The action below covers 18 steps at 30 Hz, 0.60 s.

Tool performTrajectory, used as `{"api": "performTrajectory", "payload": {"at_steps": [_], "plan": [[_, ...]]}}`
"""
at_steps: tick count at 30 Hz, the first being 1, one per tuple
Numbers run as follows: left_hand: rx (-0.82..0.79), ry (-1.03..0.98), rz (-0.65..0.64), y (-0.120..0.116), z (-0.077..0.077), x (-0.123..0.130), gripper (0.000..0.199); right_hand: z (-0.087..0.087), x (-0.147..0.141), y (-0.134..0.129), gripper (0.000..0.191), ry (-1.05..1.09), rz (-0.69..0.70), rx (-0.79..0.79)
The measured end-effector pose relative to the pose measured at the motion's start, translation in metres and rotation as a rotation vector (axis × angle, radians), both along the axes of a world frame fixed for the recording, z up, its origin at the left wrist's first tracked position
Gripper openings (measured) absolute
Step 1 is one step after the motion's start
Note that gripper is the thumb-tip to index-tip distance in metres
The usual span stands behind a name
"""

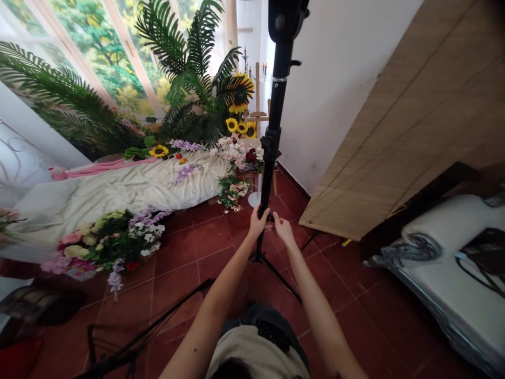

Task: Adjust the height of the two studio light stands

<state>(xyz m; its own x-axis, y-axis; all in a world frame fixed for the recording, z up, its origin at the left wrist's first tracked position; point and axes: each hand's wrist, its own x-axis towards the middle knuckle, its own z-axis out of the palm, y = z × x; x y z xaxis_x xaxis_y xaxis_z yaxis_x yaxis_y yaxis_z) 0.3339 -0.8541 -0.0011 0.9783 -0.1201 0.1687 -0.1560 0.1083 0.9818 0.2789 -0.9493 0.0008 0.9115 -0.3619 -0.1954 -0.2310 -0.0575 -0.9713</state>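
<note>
A tall black light stand [275, 113] rises in front of me, its pole leaning slightly right towards the top of the view. My left hand [258, 223] is wrapped round the lower pole. Just to the right, my right hand [282, 227] pinches at a small dark knob [270, 217] on the pole's collar. Part of the knob is hidden by the fingers. Below the hands, the stand's legs [282, 276] spread over the red tiled floor [213, 237]. At the top edge, a black fixture [287, 21] sits on the pole and is cut off.
A low bed with a cream cloth [130, 187] lies left, with flower bunches [94, 245] before it and palm leaves [193, 58] behind. A wooden panel [379, 131] leans at right near a white sofa [453, 263]. Another black stand [158, 321] crosses the lower left floor.
</note>
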Motion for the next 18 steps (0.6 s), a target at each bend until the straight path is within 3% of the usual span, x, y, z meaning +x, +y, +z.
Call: {"api": "performTrajectory", "payload": {"at_steps": [3, 7, 11, 14, 18], "plan": [[-0.003, 0.125, -0.007, 0.032, -0.033, -0.020, 0.041, 0.003, -0.004, 0.003, 0.054, 0.002, -0.038, -0.161], [0.096, 0.417, -0.097, 0.106, -0.094, -0.064, 0.035, 0.008, -0.009, 0.009, 0.053, 0.018, -0.101, -0.314], [0.177, 0.630, 0.030, 0.202, -0.139, -0.123, 0.037, 0.010, -0.011, 0.014, 0.054, -0.007, -0.115, -0.213], [0.213, 0.753, 0.227, 0.273, -0.150, -0.169, 0.037, 0.001, -0.010, 0.013, 0.055, -0.012, -0.155, -0.042], [0.145, 0.787, 0.552, 0.357, -0.138, -0.227, 0.034, -0.027, -0.010, 0.022, 0.042, -0.041, -0.308, 0.215]]}}
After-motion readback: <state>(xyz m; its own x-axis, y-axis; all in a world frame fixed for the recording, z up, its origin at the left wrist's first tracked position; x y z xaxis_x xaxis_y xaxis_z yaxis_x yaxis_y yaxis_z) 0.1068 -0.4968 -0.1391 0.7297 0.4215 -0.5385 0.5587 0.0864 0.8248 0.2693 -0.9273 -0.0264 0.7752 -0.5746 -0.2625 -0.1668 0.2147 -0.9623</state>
